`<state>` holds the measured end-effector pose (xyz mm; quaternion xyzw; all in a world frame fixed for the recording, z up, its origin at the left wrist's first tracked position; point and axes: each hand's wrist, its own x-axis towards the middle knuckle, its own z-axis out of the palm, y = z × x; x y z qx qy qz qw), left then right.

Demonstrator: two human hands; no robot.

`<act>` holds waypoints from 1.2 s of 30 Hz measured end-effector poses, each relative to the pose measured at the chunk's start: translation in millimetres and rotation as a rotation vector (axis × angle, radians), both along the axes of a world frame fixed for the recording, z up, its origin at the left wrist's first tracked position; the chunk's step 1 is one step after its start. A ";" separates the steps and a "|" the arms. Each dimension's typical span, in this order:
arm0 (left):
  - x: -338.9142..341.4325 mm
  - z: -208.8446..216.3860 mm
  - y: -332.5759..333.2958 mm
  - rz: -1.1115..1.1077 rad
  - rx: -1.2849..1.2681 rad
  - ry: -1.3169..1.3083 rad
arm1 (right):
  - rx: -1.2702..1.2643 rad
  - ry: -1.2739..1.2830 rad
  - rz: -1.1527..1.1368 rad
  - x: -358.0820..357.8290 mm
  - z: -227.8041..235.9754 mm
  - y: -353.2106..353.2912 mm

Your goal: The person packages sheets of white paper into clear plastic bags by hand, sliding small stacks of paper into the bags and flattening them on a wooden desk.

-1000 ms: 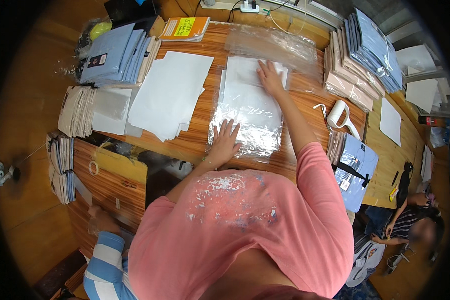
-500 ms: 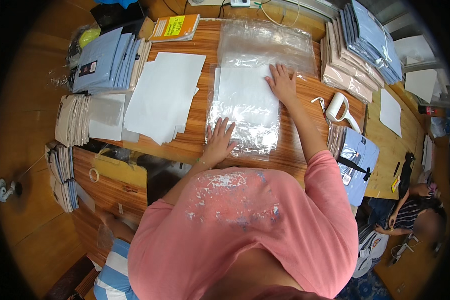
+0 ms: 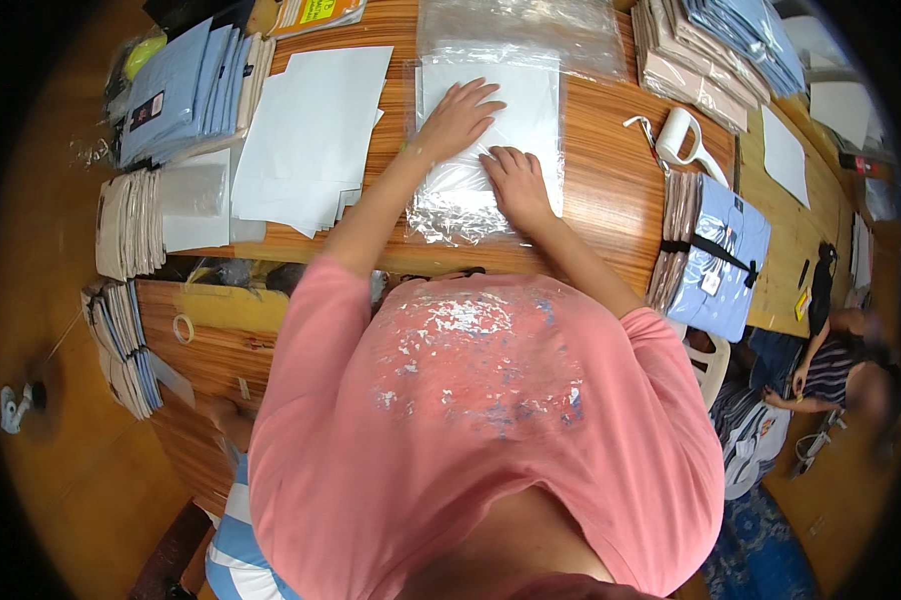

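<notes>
The clear bag (image 3: pixel 451 222) and white sheet (image 3: pixel 536 110) lie flat on the bench (image 3: pixel 611 180); left grip (image 3: pixel 461 118) and right grip (image 3: pixel 520 187) rest on them, fingers loosely spread, grasping nothing; light, even palm pressure would suit smoothing best.

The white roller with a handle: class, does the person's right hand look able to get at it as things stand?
Probably yes. The right hand rests open on the clear plastic bag, and nothing tall seems to block its way across the wooden tabletop to the white roller.
</notes>
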<state>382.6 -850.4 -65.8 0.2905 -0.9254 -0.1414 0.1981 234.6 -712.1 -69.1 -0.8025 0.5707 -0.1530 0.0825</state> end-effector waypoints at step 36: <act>-15.4 -42.9 -23.9 -0.063 -0.072 -0.114 | -0.227 -0.334 0.067 8.9 51.2 72.9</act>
